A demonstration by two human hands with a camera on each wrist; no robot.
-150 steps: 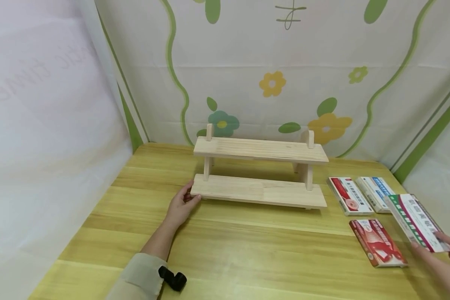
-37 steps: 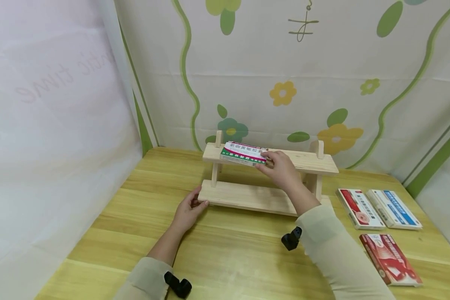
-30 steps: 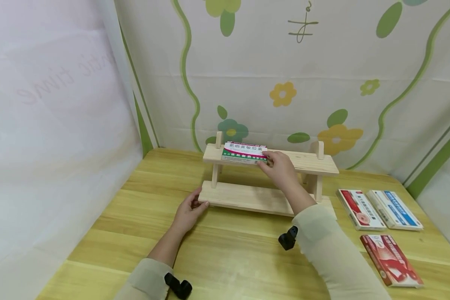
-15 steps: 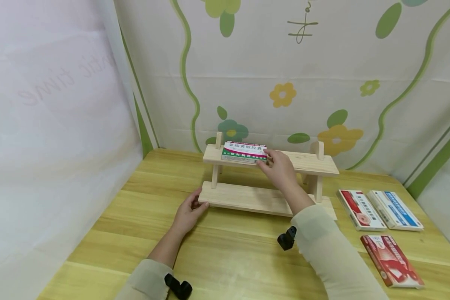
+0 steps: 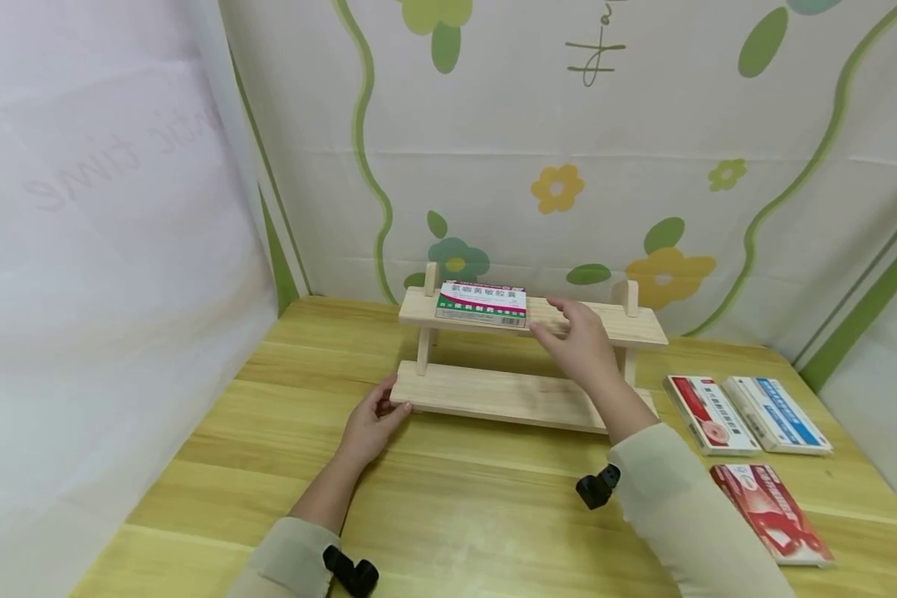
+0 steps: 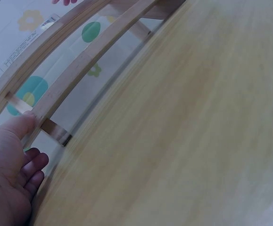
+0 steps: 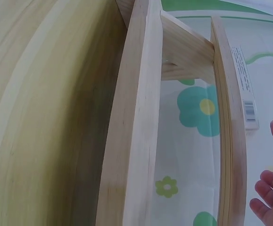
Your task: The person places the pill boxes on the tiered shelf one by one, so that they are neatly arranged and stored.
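Observation:
A two-tier wooden shelf (image 5: 508, 390) stands on the table near the back curtain. On the left part of its upper board lies a white, green and magenta medicine box (image 5: 486, 303). My left hand (image 5: 370, 428) holds the left end of the lower board, thumb at its front edge; in the left wrist view the thumb presses the board and the other fingers (image 6: 35, 169) curl below it. My right hand (image 5: 579, 340) is just right of the box with thumb and fingers spread, holding nothing. A gap shows between box and fingertips in the right wrist view.
Right of the shelf, a red-and-white medicine box (image 5: 712, 415) and a blue-and-white one (image 5: 777, 415) lie side by side on the wooden table (image 5: 478, 515). A red box (image 5: 773, 515) lies nearer. Printed curtains (image 5: 493, 100) enclose the back and sides.
My right hand brought the green-and-white medicine box from the right onto the upper board, straightened it, then let go and drew slightly right. My left hand kept holding the shelf's end.

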